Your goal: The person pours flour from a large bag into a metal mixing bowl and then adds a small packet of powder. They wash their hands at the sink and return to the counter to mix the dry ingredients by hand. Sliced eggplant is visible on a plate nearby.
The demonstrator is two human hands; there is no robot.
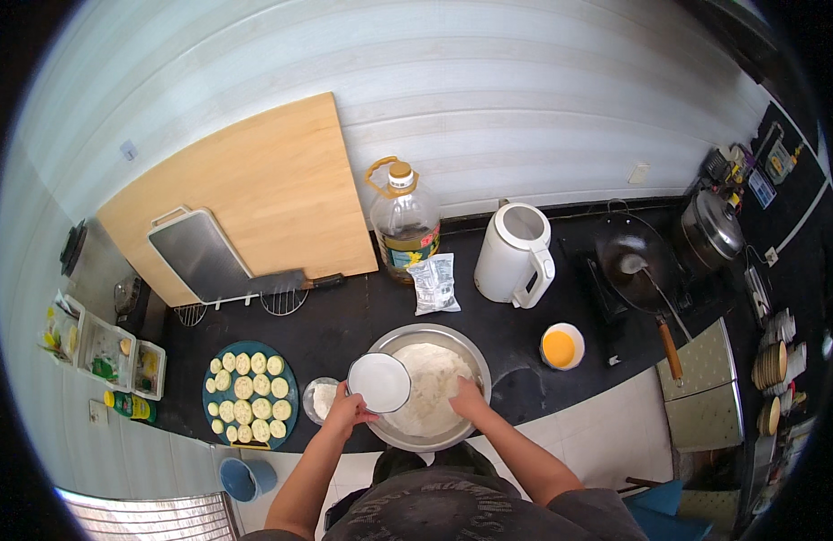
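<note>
My left hand (349, 410) grips the rim of a white bowl (379, 383), which is tilted over the left side of a large steel basin (481, 351). The basin holds flour (423, 399), partly clumped. My right hand (469, 397) reaches into the flour at the right side, its fingertips partly hidden, so whether they hold any is unclear. Beside the basin, at left, a small bowl (310, 404) contains white powder. Round pale slices (243, 387) lie in rows on a blue-green round tray (289, 379). A bowl of orange-yellow liquid (559, 348) stands to the right.
Behind the basin stand an oil jug (406, 220), a white packet (435, 284) and a white electric kettle (514, 253). A wooden board (281, 176) leans on the wall, with a cleaver (278, 284) before it. At right, a wok (633, 260) sits on the stove, its handle pointing forward.
</note>
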